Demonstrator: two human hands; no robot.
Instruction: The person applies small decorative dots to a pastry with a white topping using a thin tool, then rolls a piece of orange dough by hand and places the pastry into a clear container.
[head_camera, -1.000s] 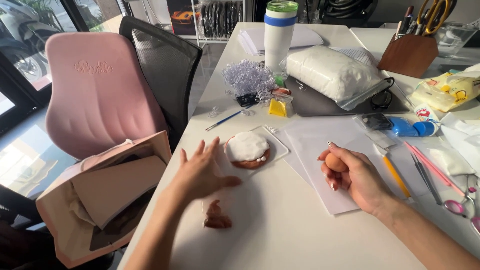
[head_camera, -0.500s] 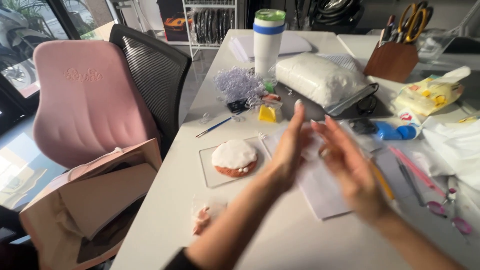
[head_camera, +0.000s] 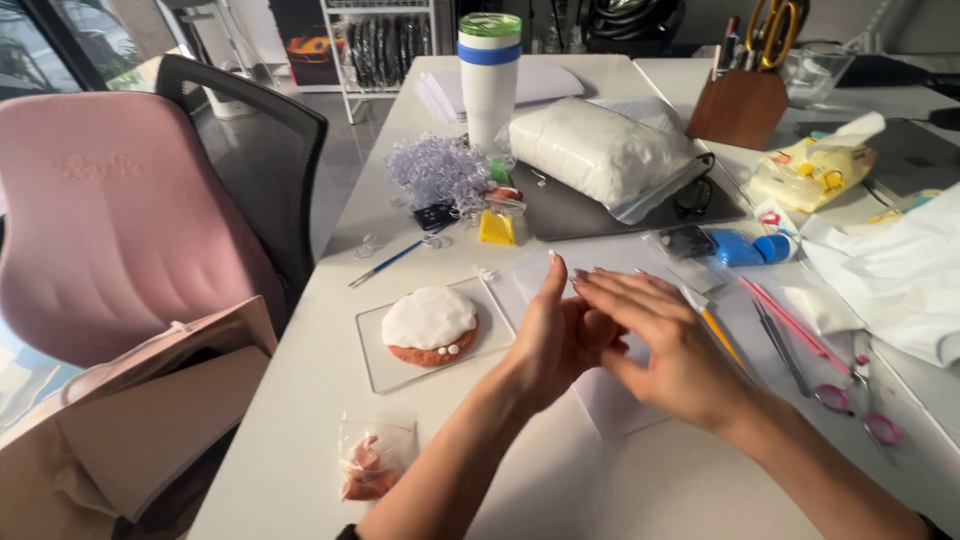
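both hands meet over the middle of the white tabletop (head_camera: 640, 480), palms pressed flat together with fingers stretched out. left hand (head_camera: 556, 338) stands edge-on, fingers pointing up and away; right hand (head_camera: 668, 345) lies across it from the right. nothing shows between the palms, so cannot tell if anything is held there. under the hands lies a white sheet (head_camera: 610, 400), partly covered by them.

just left of the left hand, a clear square tile (head_camera: 400, 365) carries a round reddish-brown cookie shape topped in white (head_camera: 430, 325), small white dots at its front edge. toward the near edge, a small clear bag of pinkish-brown lumps (head_camera: 368, 462), well apart from the hands. a thin blue-handled paintbrush (head_camera: 388, 262) lies near the left edge, tilted.

right of the hands: a yellow pencil-like tool (head_camera: 722, 340), pink stick (head_camera: 790, 325), pink-handled scissors (head_camera: 860, 405), white cloth (head_camera: 890, 270) at the right edge. farther back: blue items (head_camera: 752, 248), yellow small block (head_camera: 497, 228), pale purple curly fluff (head_camera: 440, 170), big white stuffed bag (head_camera: 600, 150) on a dark flat laptop-like slab (head_camera: 590, 212), tall white tumbler with blue band and green lid (head_camera: 490, 75), wooden tool holder (head_camera: 742, 105) at the far edge, yellow packet (head_camera: 812, 172).

off the left edge: pink chair (head_camera: 110, 230), black mesh chair (head_camera: 262, 150), brown paper bag (head_camera: 120, 420).
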